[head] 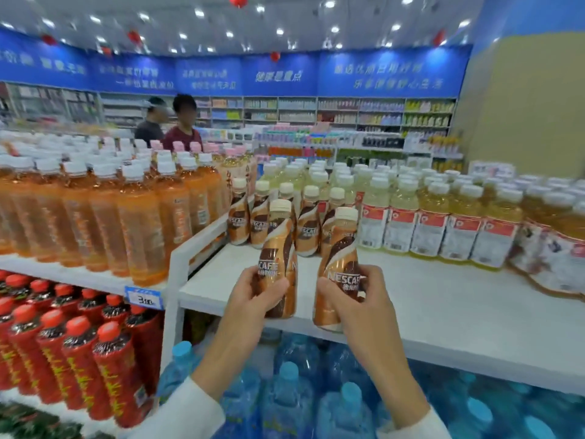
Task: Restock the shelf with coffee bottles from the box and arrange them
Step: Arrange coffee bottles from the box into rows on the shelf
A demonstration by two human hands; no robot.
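Head view: placing step, bottles in hand and not yet down. The left hand (pixel 253 296) has its grip wrapped round the waist of one brown-and-gold plastic coffee bottle with a cream cap (pixel 278 248), thumb across the label. The right hand (pixel 359 301) has its grip curled the same way round a second coffee bottle (pixel 340 248), which tilts a little. Both are held in the air over the front of the white shelf board (pixel 427 305), just ahead of the standing coffee bottles (pixel 307 232) at the back left of that board.

Next move, as I judge it: lower both upright onto the bare board in front of the standing ones, labels facing out and lined up in rows. They should stay clear of the pale yellow drink bottles with white caps (pixel 402 223) on the right and the white divider rail (pixel 202 239) on the left.

Counts:
- Coffee bottles: 2 in hand and 5 standing, so 7 seen; any hidden behind can't be told.
- Hands: 2.
- Box: not in view.
- Tall orange drink bottles with white caps (pixel 139 236), the yellow ones, the red-capped bottles (pixel 79 353) and the blue water bottles (pixel 291 400) below: too many to count.
- People in the background: 2.
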